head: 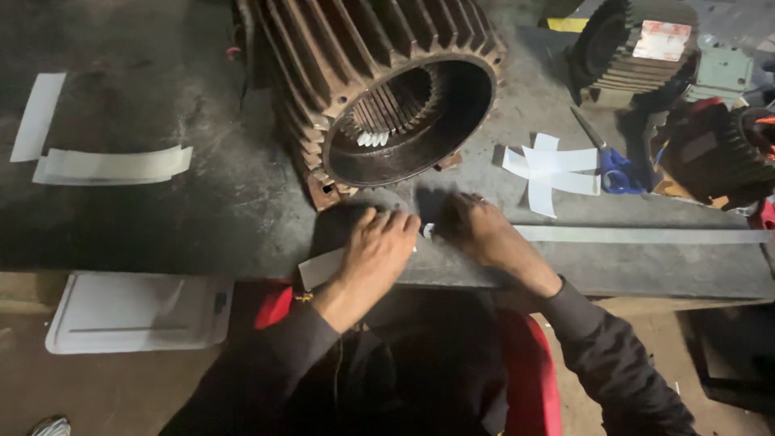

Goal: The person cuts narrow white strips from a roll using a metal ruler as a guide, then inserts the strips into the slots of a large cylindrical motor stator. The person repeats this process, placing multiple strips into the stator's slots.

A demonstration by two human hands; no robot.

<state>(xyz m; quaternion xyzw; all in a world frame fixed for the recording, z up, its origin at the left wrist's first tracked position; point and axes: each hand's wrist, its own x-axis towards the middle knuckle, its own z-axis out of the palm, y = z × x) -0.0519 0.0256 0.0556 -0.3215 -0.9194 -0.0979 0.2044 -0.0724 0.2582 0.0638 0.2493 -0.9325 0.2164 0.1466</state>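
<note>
Left hand: the left hand (378,246) lies palm down on the workbench (202,218) near its front edge, fingers held close together and curled at the tips, pressing flat on a white paper strip (321,268).
Right hand: the right hand (476,230) rests just right of the left hand, fingers bunched and bent down onto the bench; a small white end of the strip shows between the two hands. Whether the fingertips pinch it cannot be told, as they are hidden.
White paper strip: lies flat across the front of the bench; its left end sticks out from under the left hand.
Long grey strip: a long grey strip (646,235) runs from beside the right hand toward the right end of the bench, parallel to the front edge. Whether it joins the white strip cannot be told.
Motor housing: a rusty finned motor housing (379,89) lies on its side just behind both hands, open bore facing the camera, white slot liners (373,139) showing inside the stator slots.
Cut pieces: a small heap of cut white pieces (551,169) lies right of the housing, with blue-handled scissors (609,165) touching its right side.
Spare strips: curved white strips (113,165) lie well apart at the left of the bench.
Second motor: a dark finned motor (638,48) stands at the far right rear.
Tray: a white tray (137,311) sits below the bench front at left.
</note>
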